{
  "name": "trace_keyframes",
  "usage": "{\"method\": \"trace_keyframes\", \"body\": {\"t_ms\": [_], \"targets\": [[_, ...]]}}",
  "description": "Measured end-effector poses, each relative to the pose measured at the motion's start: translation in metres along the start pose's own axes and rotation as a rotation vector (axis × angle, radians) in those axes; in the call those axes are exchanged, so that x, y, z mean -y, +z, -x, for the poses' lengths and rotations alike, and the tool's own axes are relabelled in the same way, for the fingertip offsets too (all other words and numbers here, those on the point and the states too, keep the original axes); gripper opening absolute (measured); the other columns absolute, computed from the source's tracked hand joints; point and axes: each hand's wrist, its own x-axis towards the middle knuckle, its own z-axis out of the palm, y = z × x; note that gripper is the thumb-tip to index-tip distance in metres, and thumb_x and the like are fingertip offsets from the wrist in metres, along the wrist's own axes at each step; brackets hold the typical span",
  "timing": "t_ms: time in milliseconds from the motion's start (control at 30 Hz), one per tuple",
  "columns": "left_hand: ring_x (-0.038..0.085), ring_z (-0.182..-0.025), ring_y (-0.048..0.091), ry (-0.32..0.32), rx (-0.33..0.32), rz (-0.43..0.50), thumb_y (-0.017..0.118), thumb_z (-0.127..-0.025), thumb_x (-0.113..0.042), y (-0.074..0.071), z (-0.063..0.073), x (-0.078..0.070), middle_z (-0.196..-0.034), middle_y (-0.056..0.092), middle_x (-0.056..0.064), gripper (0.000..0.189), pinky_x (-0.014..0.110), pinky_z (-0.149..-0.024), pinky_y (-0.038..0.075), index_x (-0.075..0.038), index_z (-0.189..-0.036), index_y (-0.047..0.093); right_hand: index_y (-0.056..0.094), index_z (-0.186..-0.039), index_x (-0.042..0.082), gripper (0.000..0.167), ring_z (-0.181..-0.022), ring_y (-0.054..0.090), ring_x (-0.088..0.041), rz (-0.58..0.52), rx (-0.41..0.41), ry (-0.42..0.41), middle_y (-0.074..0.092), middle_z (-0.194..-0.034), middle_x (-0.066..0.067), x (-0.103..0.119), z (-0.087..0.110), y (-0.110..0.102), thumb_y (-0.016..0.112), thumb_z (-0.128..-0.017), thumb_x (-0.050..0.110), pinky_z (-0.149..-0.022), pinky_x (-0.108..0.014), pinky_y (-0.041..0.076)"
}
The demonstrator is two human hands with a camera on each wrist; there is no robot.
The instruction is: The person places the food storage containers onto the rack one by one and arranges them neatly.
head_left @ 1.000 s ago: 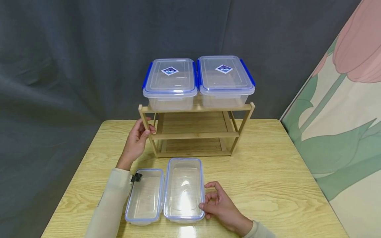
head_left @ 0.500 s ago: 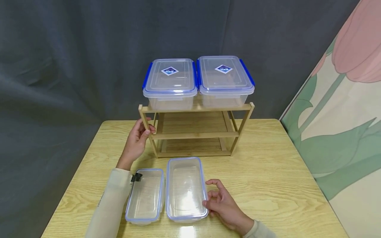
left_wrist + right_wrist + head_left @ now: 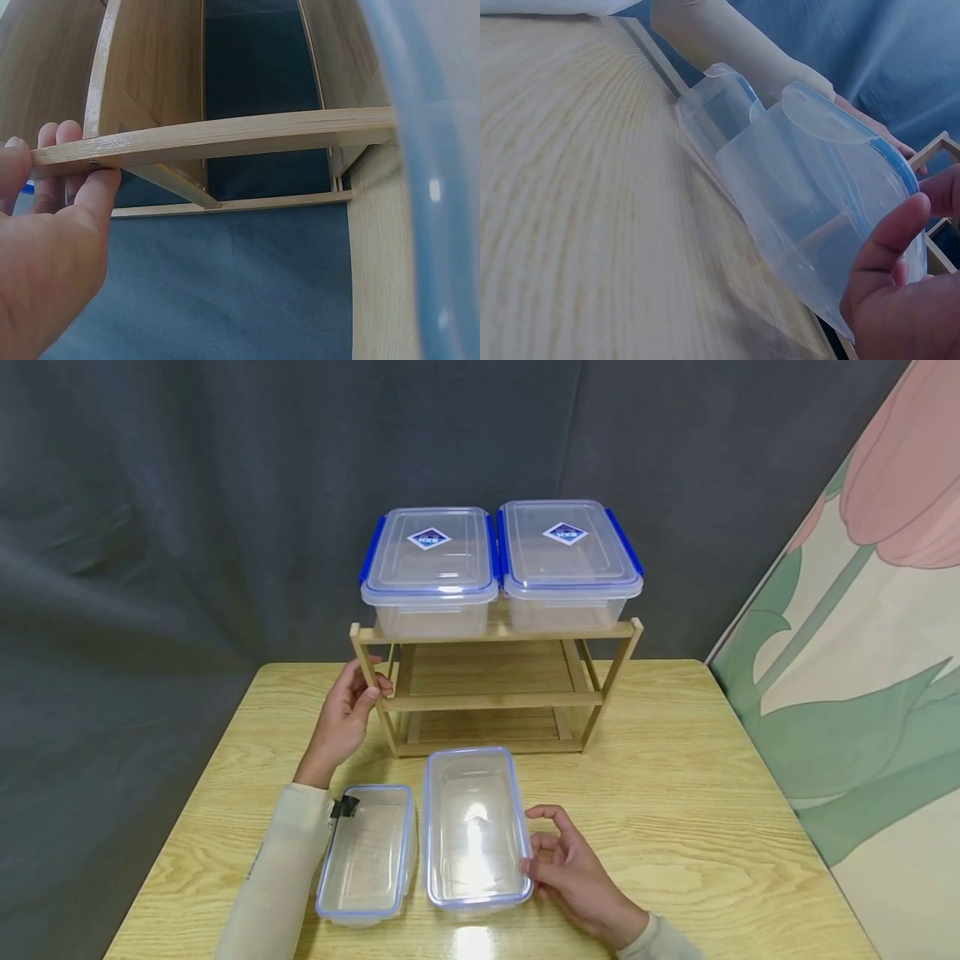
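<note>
My left hand (image 3: 341, 718) grips the left front post of a wooden rack (image 3: 495, 702); in the left wrist view its fingers (image 3: 97, 199) are round the post. My right hand (image 3: 581, 877) holds the right side of a clear plastic food container (image 3: 476, 827) with a blue-edged lid, its thumb at the rim. In the right wrist view this container (image 3: 780, 202) appears tilted, and whether its base touches the table cannot be told. Left of it, apart, a smaller clear container (image 3: 367, 852) with a blue rim lies below my left forearm.
Two larger lidded containers, one at left (image 3: 431, 568) and one at right (image 3: 566, 560), stand side by side on the rack's top shelf. Beneath are two lower shelves. A dark curtain (image 3: 187, 527) hangs behind the wood-grain table (image 3: 697, 793); a flowered panel (image 3: 862, 635) is at right.
The larger table container has shifted to the right and slightly toward the rack with my right hand, opening a gap from the smaller one. My left hand has stayed on the post.
</note>
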Motion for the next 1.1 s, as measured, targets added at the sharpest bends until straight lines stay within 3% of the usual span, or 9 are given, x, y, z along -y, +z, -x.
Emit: {"method": "trace_keyframes", "body": {"t_ms": [633, 1100], "targets": [[0.014, -0.105, 0.066, 0.002, 0.002, 0.000, 0.045, -0.112, -0.003, -0.001, 0.000, 0.000, -0.117, 0.061, 0.022, 0.038, 0.021, -0.097, 0.056, -0.007, -0.149, 0.048, 0.033, -0.147, 0.015, 0.066, -0.075, 0.066, -0.003, -0.060, 0.099, -0.094, 0.062, -0.101, 0.004, 0.021, 0.001, 0.003, 0.059, -0.095, -0.015, -0.056, -0.014, 0.047], [0.014, -0.105, 0.066, -0.005, -0.007, -0.010, 0.045, -0.111, 0.000, 0.000, -0.001, 0.000, -0.116, 0.062, 0.023, 0.037, 0.020, -0.097, 0.056, -0.004, -0.148, 0.047, 0.038, -0.146, 0.014, 0.060, -0.079, 0.067, -0.004, -0.029, 0.182, -0.198, 0.059, -0.101, 0.000, 0.041, -0.003, 0.009, 0.057, -0.096, -0.015, -0.057, -0.015, 0.045]]}}
